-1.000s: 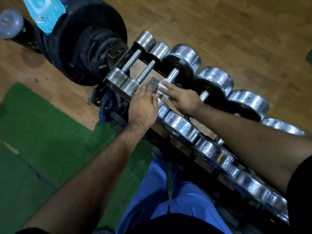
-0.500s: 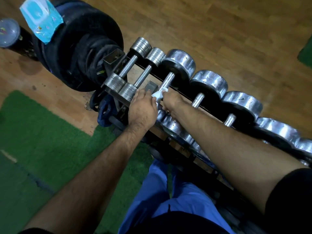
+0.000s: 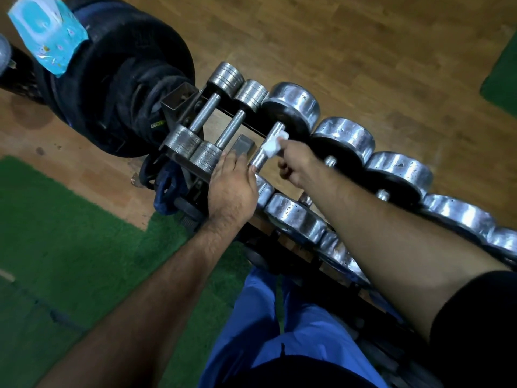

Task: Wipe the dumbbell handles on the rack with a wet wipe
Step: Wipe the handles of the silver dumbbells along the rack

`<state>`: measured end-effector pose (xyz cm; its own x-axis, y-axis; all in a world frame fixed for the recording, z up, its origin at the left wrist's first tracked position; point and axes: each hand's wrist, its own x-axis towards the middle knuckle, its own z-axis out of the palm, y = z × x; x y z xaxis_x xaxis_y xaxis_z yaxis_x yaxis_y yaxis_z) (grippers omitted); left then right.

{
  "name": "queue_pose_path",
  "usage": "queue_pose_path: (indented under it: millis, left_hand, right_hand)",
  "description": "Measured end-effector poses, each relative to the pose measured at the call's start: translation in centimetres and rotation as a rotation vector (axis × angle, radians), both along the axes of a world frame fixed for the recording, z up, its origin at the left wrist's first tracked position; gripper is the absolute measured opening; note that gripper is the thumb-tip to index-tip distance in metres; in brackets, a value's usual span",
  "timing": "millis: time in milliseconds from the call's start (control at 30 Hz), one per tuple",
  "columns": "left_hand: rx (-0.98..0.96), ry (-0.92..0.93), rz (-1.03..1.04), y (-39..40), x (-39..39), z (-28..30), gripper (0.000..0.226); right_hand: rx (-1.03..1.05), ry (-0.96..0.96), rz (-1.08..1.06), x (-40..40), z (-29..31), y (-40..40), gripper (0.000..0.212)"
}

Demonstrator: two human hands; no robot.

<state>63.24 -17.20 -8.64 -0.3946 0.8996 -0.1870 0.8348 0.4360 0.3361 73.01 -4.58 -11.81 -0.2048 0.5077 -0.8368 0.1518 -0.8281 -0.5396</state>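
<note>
A row of chrome dumbbells lies across a dark metal rack (image 3: 179, 103) that runs diagonally from upper left to lower right. My right hand (image 3: 296, 163) pinches a crumpled white wet wipe (image 3: 272, 145) against the handle of the third dumbbell (image 3: 265, 148), near its far head. My left hand (image 3: 232, 184) rests palm down on the near head of that dumbbell, fingers flat. Two small dumbbells (image 3: 223, 133) with bare knurled handles lie to the left. The handles further right are mostly hidden by my right forearm.
A blue wet-wipe pack (image 3: 46, 35) sits on a stack of black weight plates (image 3: 126, 77) left of the rack. A small grey metal block (image 3: 244, 144) lies on the shelf between handles. Wooden floor lies beyond, green turf (image 3: 70, 242) on the near side.
My right hand has slid the wipe along the third handle, away from me toward the far head. My left hand has stayed on the near head.
</note>
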Motion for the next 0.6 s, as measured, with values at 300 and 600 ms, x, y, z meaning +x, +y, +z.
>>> queue_pose_path:
  millis: [300, 600]
  left_hand:
    - [0.014, 0.006, 0.012, 0.0, 0.4, 0.1, 0.045]
    - [0.071, 0.018, 0.013, -0.1, 0.4, -0.3, 0.044]
  right_hand:
    - [-0.294, 0.409, -0.381, -0.5, -2.4, 1.0, 0.020]
    - [-0.294, 0.319, 0.032, -0.3, -3.8, -0.7, 0.029]
